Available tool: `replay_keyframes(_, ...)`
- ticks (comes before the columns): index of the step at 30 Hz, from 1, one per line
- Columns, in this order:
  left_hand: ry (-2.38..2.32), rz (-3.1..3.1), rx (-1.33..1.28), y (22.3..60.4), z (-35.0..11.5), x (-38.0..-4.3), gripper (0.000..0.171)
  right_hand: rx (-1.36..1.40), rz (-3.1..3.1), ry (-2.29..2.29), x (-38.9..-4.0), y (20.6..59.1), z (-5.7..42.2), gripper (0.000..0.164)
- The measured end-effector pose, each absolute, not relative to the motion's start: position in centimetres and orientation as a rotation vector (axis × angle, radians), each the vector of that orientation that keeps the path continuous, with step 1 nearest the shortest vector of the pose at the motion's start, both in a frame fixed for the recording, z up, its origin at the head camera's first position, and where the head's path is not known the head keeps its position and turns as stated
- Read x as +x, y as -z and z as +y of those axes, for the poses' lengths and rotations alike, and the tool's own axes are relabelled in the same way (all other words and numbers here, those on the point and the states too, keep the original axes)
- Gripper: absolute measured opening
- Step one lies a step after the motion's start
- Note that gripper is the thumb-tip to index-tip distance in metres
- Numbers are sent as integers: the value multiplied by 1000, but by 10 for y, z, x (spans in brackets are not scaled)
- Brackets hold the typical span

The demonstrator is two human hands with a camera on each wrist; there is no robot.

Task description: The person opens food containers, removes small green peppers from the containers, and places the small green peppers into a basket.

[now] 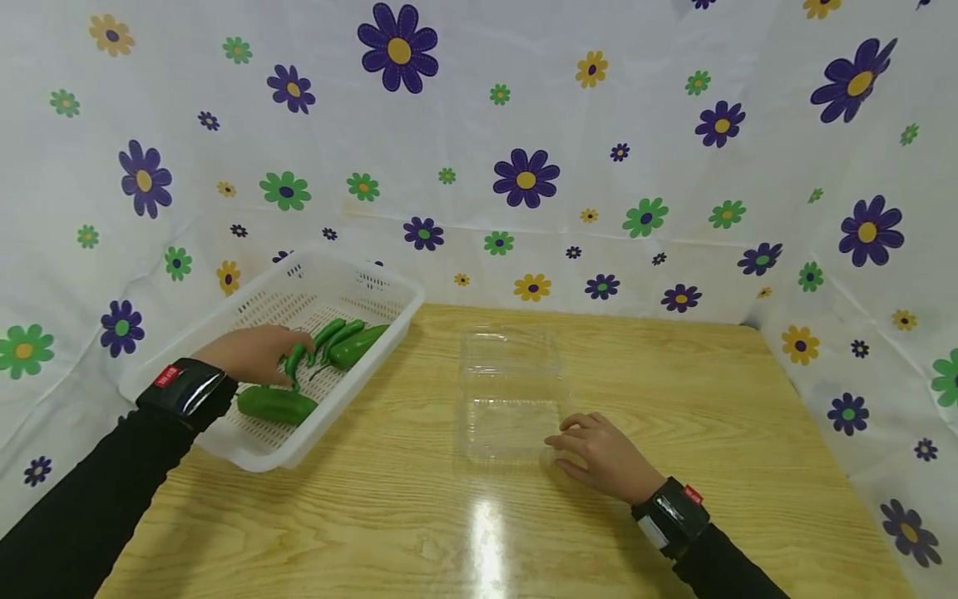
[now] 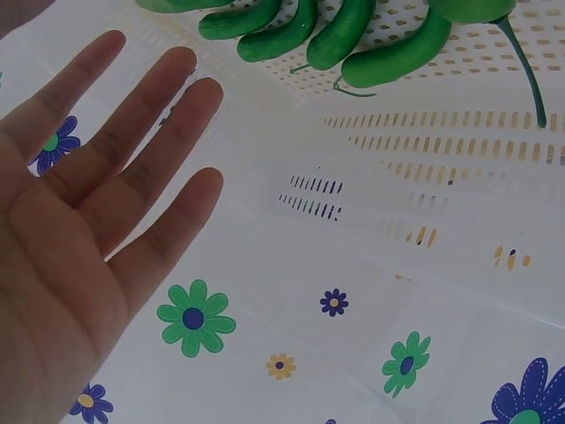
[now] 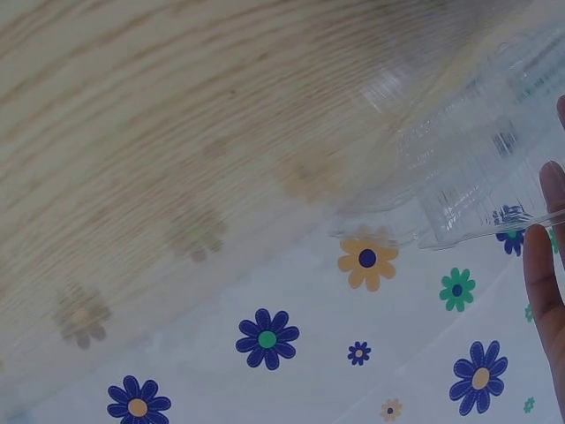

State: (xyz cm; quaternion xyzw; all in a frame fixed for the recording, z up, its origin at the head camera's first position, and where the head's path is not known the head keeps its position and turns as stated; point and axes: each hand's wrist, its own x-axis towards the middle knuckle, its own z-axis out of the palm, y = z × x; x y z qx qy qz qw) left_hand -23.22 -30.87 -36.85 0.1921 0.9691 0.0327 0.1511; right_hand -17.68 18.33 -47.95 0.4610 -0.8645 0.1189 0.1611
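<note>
My left hand point(image 1: 258, 353) reaches into a white basket point(image 1: 352, 395) on the left, over its peppers. Several small green chili peppers point(image 1: 340, 337) lie in a row beside its fingertips, one overlapping the gap between thumb and fingers in the head view. The left wrist view has these fingers point(image 2: 150, 185) straight and spread, apart from the chili peppers point(image 2: 340, 34). A large green pepper point(image 1: 277, 405) lies below that hand, another large green pepper point(image 1: 359, 346) beyond the small ones. My right hand point(image 1: 602, 453), fingers slightly bent, has its fingertips at the right edge of a clear plastic container point(image 1: 512, 420).
The container's lid point(image 1: 511, 349) stands raised at the back, hinge toward the wall. Wooden table point(image 1: 374, 524) surrounds the basket and container. A white flowered cloth point(image 1: 464, 116) hangs behind the table and along its right side.
</note>
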Motion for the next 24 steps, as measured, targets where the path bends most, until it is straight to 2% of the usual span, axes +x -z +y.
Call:
replay_keyframes(17, -80, 2994, 641, 359, -281, -224, 51, 1257, -2422, -358, -182, 474, 179, 36)
replay_keyframes(24, -63, 3049, 709, 351, -256, -221, 52, 1249, -2407, -365, -185, 467, 177, 38)
